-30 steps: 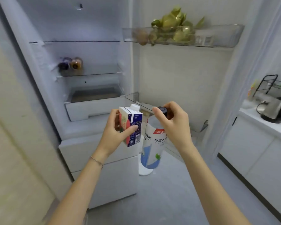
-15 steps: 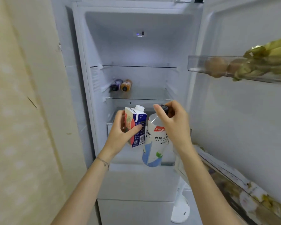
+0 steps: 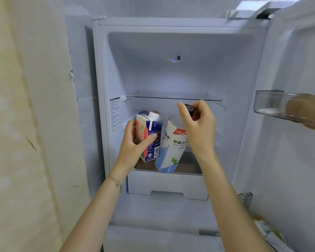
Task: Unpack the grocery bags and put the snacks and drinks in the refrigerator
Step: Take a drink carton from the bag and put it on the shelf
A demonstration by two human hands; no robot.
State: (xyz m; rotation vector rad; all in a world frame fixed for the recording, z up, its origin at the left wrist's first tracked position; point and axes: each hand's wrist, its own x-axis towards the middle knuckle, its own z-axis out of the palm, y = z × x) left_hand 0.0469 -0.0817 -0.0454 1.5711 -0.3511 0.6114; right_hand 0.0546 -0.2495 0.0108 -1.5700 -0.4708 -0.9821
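Observation:
I face the open refrigerator (image 3: 180,51), its white inside lit. My left hand (image 3: 135,140) grips a small blue and red carton (image 3: 152,135) with a white cap, held upright in front of the middle shelf. My right hand (image 3: 198,128) holds a white and blue drink bottle (image 3: 171,148) by its black cap, and the bottle hangs tilted beside the carton. Both drinks are above the white drawer (image 3: 167,184). Two small bottles on the shelf behind are mostly hidden by the carton.
A glass shelf (image 3: 173,98) spans the fridge above my hands. The open door on the right carries a clear door bin (image 3: 273,106) with a brownish item in it, and packets show in the lower door bin (image 3: 269,231). A beige wall (image 3: 25,124) stands on the left.
My view has swung up and in toward the fridge interior. Both hands have carried the carton and the bottle closer to the middle shelf, still holding them the same way.

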